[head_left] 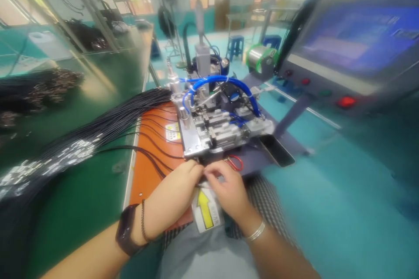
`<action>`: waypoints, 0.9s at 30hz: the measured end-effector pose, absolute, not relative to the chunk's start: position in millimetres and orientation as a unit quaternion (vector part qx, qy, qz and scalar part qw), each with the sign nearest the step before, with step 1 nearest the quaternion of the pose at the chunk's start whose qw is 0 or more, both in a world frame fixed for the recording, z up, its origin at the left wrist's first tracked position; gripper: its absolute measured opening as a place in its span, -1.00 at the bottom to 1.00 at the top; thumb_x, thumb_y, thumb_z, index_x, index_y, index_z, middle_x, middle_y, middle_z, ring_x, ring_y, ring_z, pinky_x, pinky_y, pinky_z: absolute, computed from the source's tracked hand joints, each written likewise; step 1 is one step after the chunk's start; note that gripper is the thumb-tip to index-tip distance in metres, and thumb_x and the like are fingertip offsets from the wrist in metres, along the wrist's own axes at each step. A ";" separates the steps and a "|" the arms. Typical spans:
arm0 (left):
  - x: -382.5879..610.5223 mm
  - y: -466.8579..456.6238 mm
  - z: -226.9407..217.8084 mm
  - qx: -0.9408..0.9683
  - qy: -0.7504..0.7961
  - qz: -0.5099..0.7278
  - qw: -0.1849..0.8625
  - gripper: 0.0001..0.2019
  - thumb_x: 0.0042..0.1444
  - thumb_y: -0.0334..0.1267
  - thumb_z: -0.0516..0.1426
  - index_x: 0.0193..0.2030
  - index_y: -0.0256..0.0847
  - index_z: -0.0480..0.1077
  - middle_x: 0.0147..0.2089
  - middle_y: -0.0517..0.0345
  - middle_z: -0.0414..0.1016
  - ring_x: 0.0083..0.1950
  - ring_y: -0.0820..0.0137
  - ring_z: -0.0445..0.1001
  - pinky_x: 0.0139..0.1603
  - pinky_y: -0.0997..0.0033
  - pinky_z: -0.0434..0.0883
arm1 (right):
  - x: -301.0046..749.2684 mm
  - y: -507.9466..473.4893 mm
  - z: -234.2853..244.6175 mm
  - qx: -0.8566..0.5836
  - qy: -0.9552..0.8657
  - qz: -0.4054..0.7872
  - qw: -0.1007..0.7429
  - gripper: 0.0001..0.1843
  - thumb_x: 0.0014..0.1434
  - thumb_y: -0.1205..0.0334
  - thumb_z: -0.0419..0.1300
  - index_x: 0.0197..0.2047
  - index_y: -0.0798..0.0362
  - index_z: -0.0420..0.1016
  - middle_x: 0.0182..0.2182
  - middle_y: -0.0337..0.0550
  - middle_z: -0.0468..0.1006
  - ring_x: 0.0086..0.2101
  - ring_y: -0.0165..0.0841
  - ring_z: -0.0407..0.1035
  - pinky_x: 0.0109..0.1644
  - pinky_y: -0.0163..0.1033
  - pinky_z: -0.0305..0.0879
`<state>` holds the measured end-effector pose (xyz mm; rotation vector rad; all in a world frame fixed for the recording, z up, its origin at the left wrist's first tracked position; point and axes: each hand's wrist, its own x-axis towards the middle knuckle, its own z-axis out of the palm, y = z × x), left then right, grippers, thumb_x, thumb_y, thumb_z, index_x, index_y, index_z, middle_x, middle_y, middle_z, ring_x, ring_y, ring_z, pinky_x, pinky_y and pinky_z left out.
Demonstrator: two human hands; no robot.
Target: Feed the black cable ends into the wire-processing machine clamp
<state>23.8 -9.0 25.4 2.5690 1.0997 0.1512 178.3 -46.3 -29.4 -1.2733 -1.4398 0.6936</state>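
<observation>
My left hand (185,178) is closed, back of the hand up, at the front edge of a bench machine (222,126). Thin black cables (153,159) run across the orange board (147,139) and disappear behind this hand, which grips them. Fingertips of my right hand (227,183) are pinched together just beside the left fingers; whatever is between them is too small to make out. Just behind the right hand lies a red-handled tool (236,162), partly hidden. A label with a yellow arrow (205,211) shows below both hands.
A long bundle of black cables (108,117) stretches left from the machine. To the right are a phone-like dark slab (276,150), a green-rimmed wire spool (262,58) and a control screen (360,39) with buttons. Blue tubes (225,79) arch over the machine.
</observation>
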 end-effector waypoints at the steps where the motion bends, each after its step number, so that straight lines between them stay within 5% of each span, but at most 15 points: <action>1: 20.9 -7.4 25.5 0.905 0.390 0.047 0.164 -0.72 0.14 -0.55 -0.10 -0.12 -0.20 0.30 -0.14 0.11 0.35 -0.10 0.35 0.33 -0.07 0.31 0.35 | 176.4 -45.7 -30.2 -0.534 -0.598 0.292 0.521 -0.89 0.16 0.41 0.13 -0.32 0.02 0.44 -0.36 -0.25 0.51 -0.29 -0.39 0.40 -0.17 -0.31 0.30; 8: 8.4 1.2 24.3 0.891 0.434 0.064 0.116 -0.85 0.22 -0.34 -0.06 -0.22 -0.18 0.33 -0.25 0.14 0.42 -0.19 0.32 0.37 -0.20 0.32 0.31 | 168.1 -38.1 -37.1 -0.531 -0.545 0.345 0.549 -0.83 0.18 0.28 0.19 -0.12 0.00 0.40 -0.28 -0.21 0.55 -0.26 -0.38 0.46 -0.15 -0.28 0.38; 14: 10.9 -2.9 16.9 0.887 0.432 0.128 0.095 -0.83 0.24 -0.30 -0.06 -0.33 -0.20 0.29 -0.36 0.17 0.37 -0.32 0.38 0.34 -0.33 0.38 0.25 | 174.3 -44.1 -32.7 -0.525 -0.631 0.220 0.526 -0.85 0.20 0.35 0.13 -0.19 -0.02 0.50 -0.30 -0.17 0.57 -0.27 -0.31 0.40 -0.15 -0.17 0.32; 18: 12.1 -3.7 15.8 0.885 0.428 0.163 0.086 -0.79 0.25 -0.26 -0.05 -0.40 -0.20 0.25 -0.41 0.18 0.34 -0.36 0.41 0.31 -0.36 0.41 0.22 | 177.1 -46.0 -27.6 -0.500 -0.700 0.253 0.442 -0.80 0.22 0.36 0.10 -0.23 -0.03 0.55 -0.32 -0.16 0.58 -0.29 -0.30 0.39 -0.18 -0.17 0.30; 27: 12.1 -3.5 15.1 0.892 0.420 0.149 0.072 -0.82 0.22 -0.30 -0.02 -0.43 -0.19 0.19 -0.42 0.21 0.27 -0.38 0.41 0.25 -0.42 0.40 0.14 | 173.9 -43.4 -17.9 -0.532 -0.614 0.295 0.503 -0.85 0.21 0.31 0.14 -0.36 0.02 0.51 -0.41 -0.20 0.51 -0.35 -0.36 0.36 -0.22 -0.23 0.27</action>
